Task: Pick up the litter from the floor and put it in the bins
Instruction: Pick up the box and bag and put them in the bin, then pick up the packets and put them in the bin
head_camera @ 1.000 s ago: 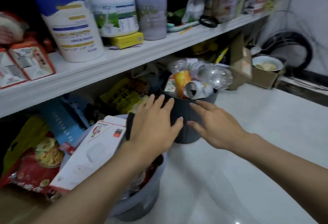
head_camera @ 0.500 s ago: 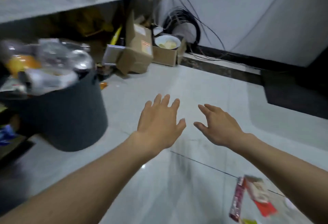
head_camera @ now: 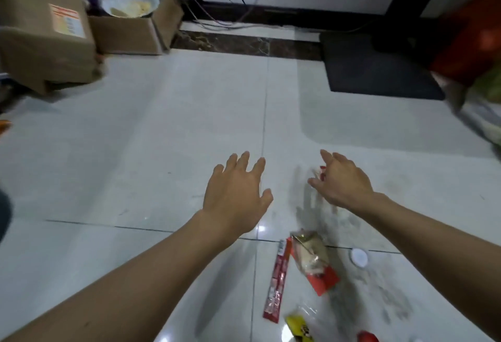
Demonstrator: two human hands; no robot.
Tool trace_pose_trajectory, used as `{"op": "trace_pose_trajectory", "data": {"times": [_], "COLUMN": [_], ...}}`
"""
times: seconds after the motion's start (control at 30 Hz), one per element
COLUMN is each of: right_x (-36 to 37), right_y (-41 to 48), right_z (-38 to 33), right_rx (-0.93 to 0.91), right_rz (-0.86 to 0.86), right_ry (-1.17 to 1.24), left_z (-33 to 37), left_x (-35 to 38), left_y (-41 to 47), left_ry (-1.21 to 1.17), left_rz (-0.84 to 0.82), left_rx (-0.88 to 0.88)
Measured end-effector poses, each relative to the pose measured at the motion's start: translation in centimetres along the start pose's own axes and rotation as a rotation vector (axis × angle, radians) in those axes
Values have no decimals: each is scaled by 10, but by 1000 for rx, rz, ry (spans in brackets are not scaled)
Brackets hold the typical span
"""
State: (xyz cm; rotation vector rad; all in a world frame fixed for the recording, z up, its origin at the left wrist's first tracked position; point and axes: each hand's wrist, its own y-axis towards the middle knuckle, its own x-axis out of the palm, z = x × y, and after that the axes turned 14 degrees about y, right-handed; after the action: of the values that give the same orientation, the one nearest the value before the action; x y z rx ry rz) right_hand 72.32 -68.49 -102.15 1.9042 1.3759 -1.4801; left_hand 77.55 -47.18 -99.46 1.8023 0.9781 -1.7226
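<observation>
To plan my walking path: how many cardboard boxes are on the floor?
2: a large box at the far left, and a smaller box beside it, carrying a bowl. Others may lie out of view.

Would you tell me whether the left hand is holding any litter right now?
No, the left hand hovers open above the floor, fingers spread, with nothing in it.

Both bare arms reach forward, left hand (head_camera: 235, 195) and right hand (head_camera: 343, 181) spread, palms down.
</observation>
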Motion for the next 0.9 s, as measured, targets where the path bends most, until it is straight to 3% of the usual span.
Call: {"op": "trace_pose_trajectory", "data": {"times": [0.27, 0.9], "right_x": [40, 77], "right_y": [16, 52], "right_z": [59, 52], "right_rx": [196, 177], "right_rz": [-31, 211], "right_ry": [207, 222], "left_z": [20, 5], "left_x": [32, 67], "left_y": [18, 32], "left_ry": [-9, -7], "left_rz": [-54, -89], "left_rx": [-26, -87]}}
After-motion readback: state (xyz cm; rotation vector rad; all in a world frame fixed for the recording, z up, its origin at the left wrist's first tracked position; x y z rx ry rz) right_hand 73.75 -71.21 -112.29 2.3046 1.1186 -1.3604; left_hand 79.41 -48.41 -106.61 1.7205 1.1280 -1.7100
